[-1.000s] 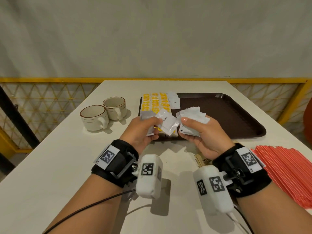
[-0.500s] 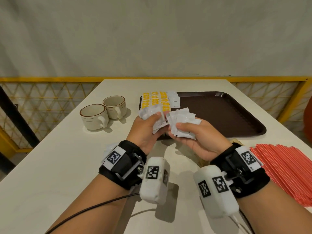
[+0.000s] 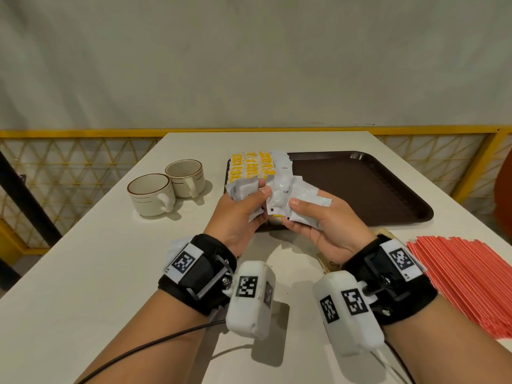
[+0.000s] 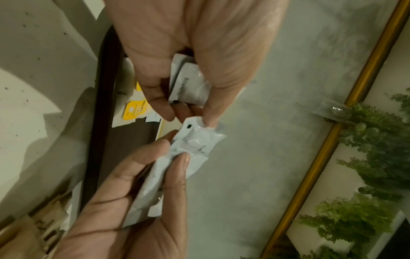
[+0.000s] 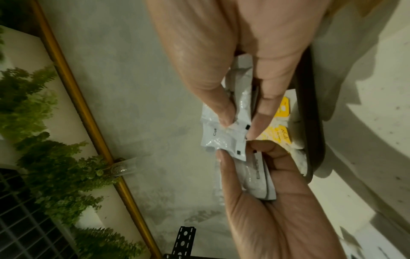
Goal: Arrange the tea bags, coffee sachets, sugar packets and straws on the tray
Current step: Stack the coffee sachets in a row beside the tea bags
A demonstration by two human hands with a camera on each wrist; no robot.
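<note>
Both hands meet above the near left edge of the brown tray [image 3: 360, 189]. My left hand [image 3: 257, 196] grips a small stack of white coffee sachets [image 3: 243, 189], also seen as the stack [image 4: 188, 82], and its thumb touches the nearest sachet of the right hand's bunch. My right hand [image 3: 297, 209] holds a fanned bunch of white coffee sachets [image 3: 302, 194], the bunch [image 5: 224, 135] in the right wrist view. Yellow tea bags [image 3: 249, 164] lie in rows at the tray's left end, with white sachets [image 3: 282, 162] next to them. Red straws [image 3: 471, 286] lie on the table at the right.
Two cream cups [image 3: 151, 194] [image 3: 185, 177] stand on the white table [image 3: 83, 273] left of the tray. Tan packets [image 3: 329, 261] lie partly hidden under my right wrist. A yellow railing [image 3: 69, 133] runs behind the table. Most of the tray's brown floor is bare.
The hands have drawn together, so the left hand's stack now touches the right hand's fan. The left thumb has shifted onto a sachet of the right bunch.
</note>
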